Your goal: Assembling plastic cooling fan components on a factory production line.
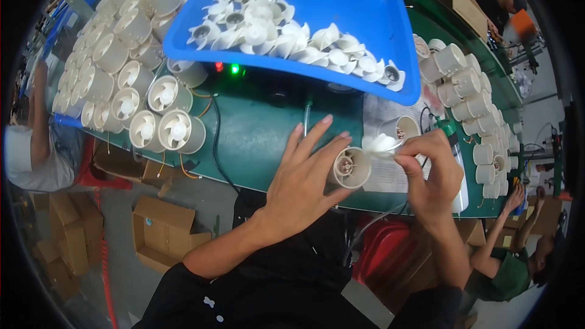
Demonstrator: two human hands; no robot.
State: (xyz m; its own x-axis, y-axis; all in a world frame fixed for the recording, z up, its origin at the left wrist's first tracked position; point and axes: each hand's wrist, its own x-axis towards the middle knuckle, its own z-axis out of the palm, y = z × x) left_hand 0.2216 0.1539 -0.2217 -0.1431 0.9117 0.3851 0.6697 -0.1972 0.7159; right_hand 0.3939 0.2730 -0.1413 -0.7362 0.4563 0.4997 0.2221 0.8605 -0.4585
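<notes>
My left hand (298,184) grips a white cylindrical fan housing (366,170) near the table's front edge, thumb below it and the other fingers stretched along its far side. The open end of the housing shows a copper-coloured winding and a central post. My right hand (434,176) pinches a white fan impeller (382,144) between thumb and forefinger. This impeller is held at the housing's upper right rim, outside the bore; whether the two touch I cannot tell. Just behind it stands another white housing (400,127), also with a winding inside.
Ahead, a raised blue tray (350,0) holds many loose white impellers. Stacked housings (97,79) fill the left side, some fitted with impellers; more housings (469,94) stand at right. A black cable (216,146) crosses the green table (256,137). Co-workers sit at both sides.
</notes>
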